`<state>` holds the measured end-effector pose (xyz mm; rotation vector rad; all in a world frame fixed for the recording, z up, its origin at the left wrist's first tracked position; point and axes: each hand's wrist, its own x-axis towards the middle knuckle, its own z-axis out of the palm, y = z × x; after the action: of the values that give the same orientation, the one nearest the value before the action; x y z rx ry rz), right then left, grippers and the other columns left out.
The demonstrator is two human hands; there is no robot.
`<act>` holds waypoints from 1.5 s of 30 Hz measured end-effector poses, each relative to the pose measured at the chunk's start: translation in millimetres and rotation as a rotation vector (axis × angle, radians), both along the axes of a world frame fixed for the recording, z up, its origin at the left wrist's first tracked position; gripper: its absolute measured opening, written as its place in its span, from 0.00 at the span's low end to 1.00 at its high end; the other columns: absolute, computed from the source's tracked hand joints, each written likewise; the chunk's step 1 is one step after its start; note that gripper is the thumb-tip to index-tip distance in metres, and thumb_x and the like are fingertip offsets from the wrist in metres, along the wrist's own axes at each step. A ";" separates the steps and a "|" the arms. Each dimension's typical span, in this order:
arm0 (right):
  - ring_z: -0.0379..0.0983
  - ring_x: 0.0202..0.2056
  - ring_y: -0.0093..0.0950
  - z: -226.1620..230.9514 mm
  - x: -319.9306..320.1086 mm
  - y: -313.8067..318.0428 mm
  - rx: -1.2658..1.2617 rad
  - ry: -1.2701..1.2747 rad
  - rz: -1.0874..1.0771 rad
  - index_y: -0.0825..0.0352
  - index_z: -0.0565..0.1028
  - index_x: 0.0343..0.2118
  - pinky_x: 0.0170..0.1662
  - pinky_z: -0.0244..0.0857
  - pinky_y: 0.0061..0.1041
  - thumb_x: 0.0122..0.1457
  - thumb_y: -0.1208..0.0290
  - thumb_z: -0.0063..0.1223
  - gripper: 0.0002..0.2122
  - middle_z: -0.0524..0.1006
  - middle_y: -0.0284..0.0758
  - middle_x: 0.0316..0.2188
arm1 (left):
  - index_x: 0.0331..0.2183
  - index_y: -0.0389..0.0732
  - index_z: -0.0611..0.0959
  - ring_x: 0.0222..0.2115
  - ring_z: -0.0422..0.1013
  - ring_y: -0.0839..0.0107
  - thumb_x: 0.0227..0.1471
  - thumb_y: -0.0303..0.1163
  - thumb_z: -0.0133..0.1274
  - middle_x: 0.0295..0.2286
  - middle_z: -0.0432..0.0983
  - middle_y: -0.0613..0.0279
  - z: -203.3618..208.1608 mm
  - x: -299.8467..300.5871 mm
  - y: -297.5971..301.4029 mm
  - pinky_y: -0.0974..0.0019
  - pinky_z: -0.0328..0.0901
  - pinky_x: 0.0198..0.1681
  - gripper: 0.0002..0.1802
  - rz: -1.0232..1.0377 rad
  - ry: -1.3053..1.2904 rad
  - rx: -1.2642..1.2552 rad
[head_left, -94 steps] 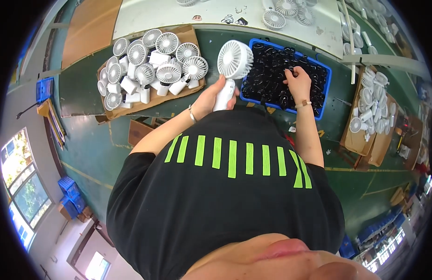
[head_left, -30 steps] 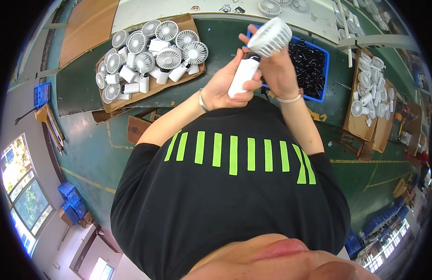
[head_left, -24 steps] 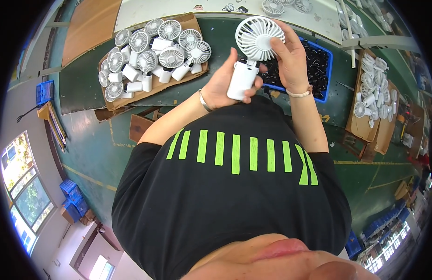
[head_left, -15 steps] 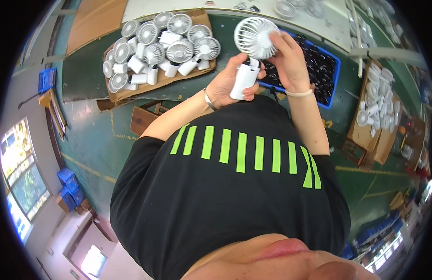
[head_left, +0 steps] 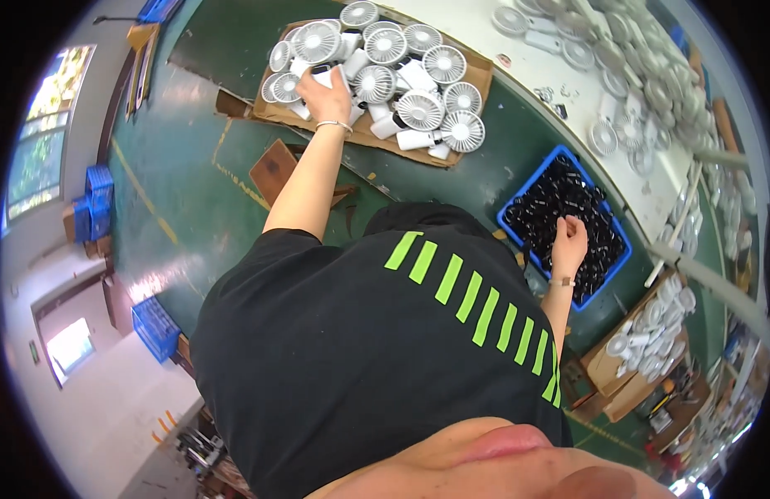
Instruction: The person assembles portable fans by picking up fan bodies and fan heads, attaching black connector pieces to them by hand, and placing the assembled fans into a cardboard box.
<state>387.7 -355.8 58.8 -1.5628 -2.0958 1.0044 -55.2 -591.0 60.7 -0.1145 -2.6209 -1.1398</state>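
table (head_left: 501,137) open between carton (head_left: 479,76) and tray (head_left: 530,181) — heaped fans (head_left: 385,46) obstruct

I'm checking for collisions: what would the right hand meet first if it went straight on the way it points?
The right hand would probably meet the black parts in the blue tray first; whether it touches them is unclear.

Fans (head_left: 421,110) (piled) in a carton (head_left: 480,76), left of parts (head_left: 560,195) in a tray (head_left: 528,182)

Multi-pane window (head_left: 44,133), daylit, set in grey wall (head_left: 100,108). Blue crates (head_left: 99,187): lower right of window. Green floor (head_left: 181,150) with yellow line (head_left: 144,190): right of window. Bright opening (head_left: 71,346): below window.
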 end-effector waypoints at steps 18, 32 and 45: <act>0.73 0.33 0.42 -18.6 -70.7 59.7 0.188 -0.451 0.074 0.67 0.75 0.33 0.38 0.68 0.38 0.53 0.69 0.55 0.08 0.74 0.42 0.30 | 0.39 0.30 0.70 0.43 0.62 0.49 0.50 0.34 0.54 0.40 0.64 0.43 -46.4 -66.1 -27.3 0.51 0.57 0.50 0.19 0.091 0.422 -0.090; 0.71 0.35 0.42 -48.6 -16.0 66.6 0.083 -0.303 -0.163 0.64 0.74 0.38 0.39 0.67 0.36 0.49 0.74 0.60 0.13 0.71 0.42 0.36 | 0.49 0.27 0.74 0.49 0.70 0.63 0.32 0.65 0.65 0.49 0.72 0.47 -102.6 -96.3 452.8 0.65 0.63 0.52 0.54 -0.640 -0.864 -0.312; 0.73 0.34 0.43 -61.1 21.0 122.4 0.084 -0.368 0.021 0.62 0.77 0.29 0.38 0.68 0.39 0.47 0.71 0.59 0.05 0.73 0.43 0.30 | 0.51 0.36 0.65 0.46 0.66 0.61 0.31 0.31 0.72 0.44 0.68 0.54 68.6 51.8 243.9 0.62 0.61 0.53 0.46 -1.089 -0.065 0.177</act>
<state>408.6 -233.4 -2.2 -1.7959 -2.3608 0.6628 -3.4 -347.1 129.3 -1.6188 -2.4437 -1.6430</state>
